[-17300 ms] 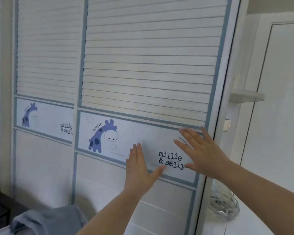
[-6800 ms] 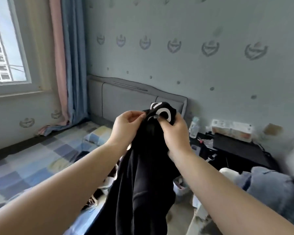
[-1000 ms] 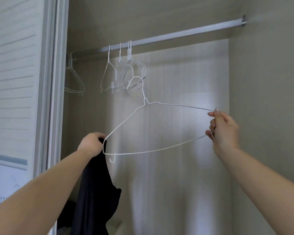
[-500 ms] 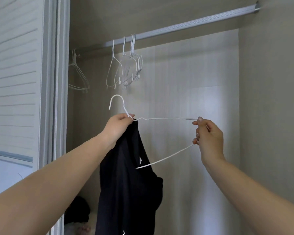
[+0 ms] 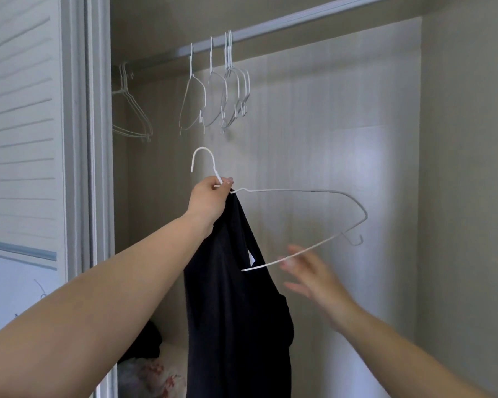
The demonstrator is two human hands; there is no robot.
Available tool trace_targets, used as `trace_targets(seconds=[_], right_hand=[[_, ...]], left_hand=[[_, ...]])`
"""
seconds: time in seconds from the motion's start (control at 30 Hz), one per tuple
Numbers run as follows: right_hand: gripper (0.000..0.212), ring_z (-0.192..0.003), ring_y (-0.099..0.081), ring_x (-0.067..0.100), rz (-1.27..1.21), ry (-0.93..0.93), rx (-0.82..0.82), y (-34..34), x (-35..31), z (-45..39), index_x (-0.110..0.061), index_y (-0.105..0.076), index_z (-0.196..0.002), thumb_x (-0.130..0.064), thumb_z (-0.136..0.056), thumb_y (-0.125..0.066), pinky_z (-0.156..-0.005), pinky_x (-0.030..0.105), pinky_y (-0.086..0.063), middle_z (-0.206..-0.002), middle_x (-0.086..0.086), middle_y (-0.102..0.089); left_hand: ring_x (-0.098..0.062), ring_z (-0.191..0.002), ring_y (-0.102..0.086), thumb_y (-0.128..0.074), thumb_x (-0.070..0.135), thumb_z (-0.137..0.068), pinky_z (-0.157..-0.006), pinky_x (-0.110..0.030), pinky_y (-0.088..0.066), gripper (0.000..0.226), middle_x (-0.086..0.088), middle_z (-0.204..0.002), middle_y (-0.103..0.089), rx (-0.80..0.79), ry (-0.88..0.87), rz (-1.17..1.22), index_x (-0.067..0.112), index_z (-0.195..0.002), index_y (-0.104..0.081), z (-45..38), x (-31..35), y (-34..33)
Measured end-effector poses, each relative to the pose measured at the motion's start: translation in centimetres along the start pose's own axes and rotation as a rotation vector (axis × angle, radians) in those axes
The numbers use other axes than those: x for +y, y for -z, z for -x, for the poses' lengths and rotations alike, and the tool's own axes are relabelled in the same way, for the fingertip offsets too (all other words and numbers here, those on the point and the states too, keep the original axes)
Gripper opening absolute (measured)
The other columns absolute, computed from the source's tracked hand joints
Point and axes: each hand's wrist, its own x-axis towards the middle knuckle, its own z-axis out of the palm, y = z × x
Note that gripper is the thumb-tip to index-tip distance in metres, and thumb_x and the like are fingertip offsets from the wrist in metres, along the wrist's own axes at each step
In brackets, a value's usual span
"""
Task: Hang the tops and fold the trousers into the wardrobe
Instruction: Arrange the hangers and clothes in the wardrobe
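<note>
Black top hangs in front of us inside the open wardrobe, its upper edge bunched at the neck of a white wire hanger. One side of the garment is threaded onto the hanger's left arm; the lower wire comes out of the dark fabric and runs to the right, bare. We see the rest of the cloth falling straight down past the bottom of the view.

Our left hand grips the hanger just below its hook, fingers curled round the twisted wire and the gathered cloth together. The hook stands up above our knuckles, free of the rail.

Our right hand is blurred, just below the hanger's lower wire. Its fingers look spread and loose, holding nothing; whether the fingertips touch the wire we cannot tell.

Above, a metal rail crosses the wardrobe, slanting up to the right. A cluster of empty white hangers hangs from it, with a couple more hangers further left near the frame. To our left stands the slatted sliding door, pale with a blue-grey strip. Low down in the wardrobe, left of the top, lie a dark bundle and a floral fabric.
</note>
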Motion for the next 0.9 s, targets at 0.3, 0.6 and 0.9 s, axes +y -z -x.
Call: trace_targets(seconds=[0.3,0.6,0.9], right_hand=[[0.053,-0.107,-0.06,0.015,1.066,0.005,-0.432,-3.8,2.6,-0.7,-0.025,-0.045,-0.131,-0.043,-0.085,-0.062,-0.093,0.032,-0.048,-0.12,-0.007,-0.061],[0.04,-0.113,-0.051,0.024,1.705,0.104,-0.402,1.0,1.1,-3.0,-0.019,-0.059,-0.098,-0.056,-0.088,-0.049,-0.091,0.036,-0.034,-0.107,0.001,-0.061],[0.045,-0.123,-0.044,0.021,1.982,0.308,-0.41,2.5,-4.9,-4.7,-0.026,-0.059,-0.12,-0.054,-0.095,-0.035,-0.095,0.037,-0.027,-0.138,-0.007,-0.049]], left_hand=[[-0.012,-0.095,-0.052,-0.05,0.029,-0.097,-0.078,-0.02,-0.039,0.018,0.004,-0.1,-0.058,-0.024,-0.081,-0.043,0.018,-0.102,-0.063,-0.2,0.3,0.4],[-0.018,-0.092,-0.053,-0.047,0.026,-0.098,-0.081,-0.028,-0.038,0.023,-0.001,-0.095,-0.059,0.054,-0.226,-0.436,0.01,-0.106,-0.06,-1.1,-3.9,6.3],[-0.023,-0.084,-0.056,-0.049,0.037,-0.095,-0.071,-0.035,-0.043,0.024,-0.001,-0.084,-0.062,0.044,-0.278,-0.65,0.015,-0.095,-0.057,-0.7,-6.8,5.9]])
